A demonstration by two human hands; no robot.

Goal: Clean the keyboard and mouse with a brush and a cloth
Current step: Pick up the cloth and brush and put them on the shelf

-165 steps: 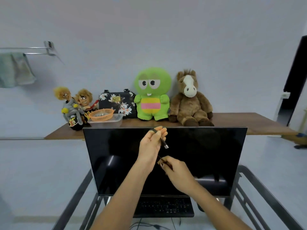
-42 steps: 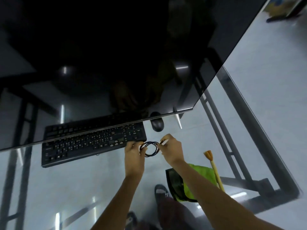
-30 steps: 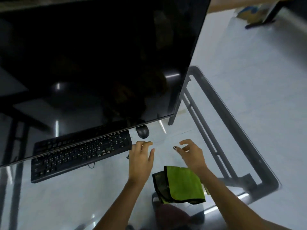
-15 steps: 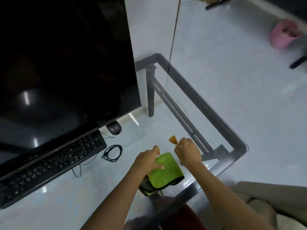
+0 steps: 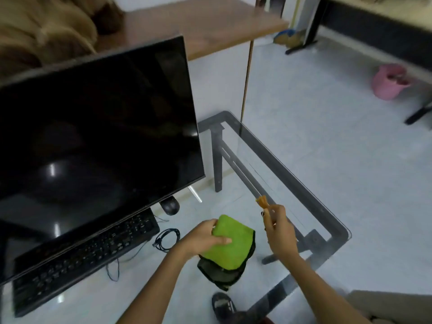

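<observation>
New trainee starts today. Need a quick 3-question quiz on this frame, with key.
1. True or false: the left hand grips the green cloth.
2. What does the right hand hold?
A) mouse
B) brush
C) cable
3. Fill in: the coiled cable lies on the glass desk just right of the ____.

Key:
1. True.
2. B, the brush, bristles up.
3. Keyboard; the mouse sits behind, under the monitor edge.

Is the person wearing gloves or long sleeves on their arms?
No. Both the left hand and the right hand are bare, with no gloves. No sleeves show on either forearm as far as the picture reaches. I see no watch, rings or bracelets, though the picture is a little blurry.
</observation>
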